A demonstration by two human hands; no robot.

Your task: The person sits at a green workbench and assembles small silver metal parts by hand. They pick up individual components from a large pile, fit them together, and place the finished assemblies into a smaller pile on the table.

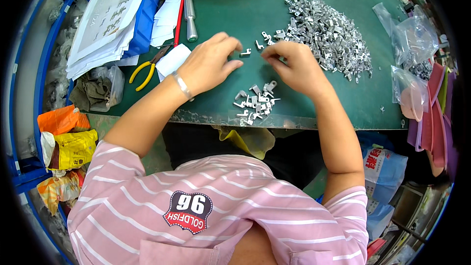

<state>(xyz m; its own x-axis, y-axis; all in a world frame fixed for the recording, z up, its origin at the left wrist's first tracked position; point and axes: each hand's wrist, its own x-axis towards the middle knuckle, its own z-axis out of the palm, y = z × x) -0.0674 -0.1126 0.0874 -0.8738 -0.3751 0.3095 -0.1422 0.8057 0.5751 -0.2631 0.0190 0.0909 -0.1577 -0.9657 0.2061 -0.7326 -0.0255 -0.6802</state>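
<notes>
My left hand (pixel 210 63) is over the green table, thumb and forefinger apart with nothing between them. Just beyond its fingertips lies one small silver metal bracket (pixel 245 53). My right hand (pixel 297 66) has its fingers curled in and the thumb close to the forefinger; anything it may hold is hidden. Beside its fingertips lies another loose bracket (pixel 259 45). A big heap of similar metal brackets (pixel 328 34) spreads beyond and right of that hand. Nearer to me, between my forearms, sits a smaller pile of brackets (pixel 256 102).
Yellow-handled pliers (pixel 142 76), a red pen-like stick (pixel 179 22) and a metal rod (pixel 189 14) lie left on the table. A blue bin (pixel 142 24) with papers and a clear tub (pixel 117 88) stand farther left. Plastic bags (pixel 414 37) crowd the right edge.
</notes>
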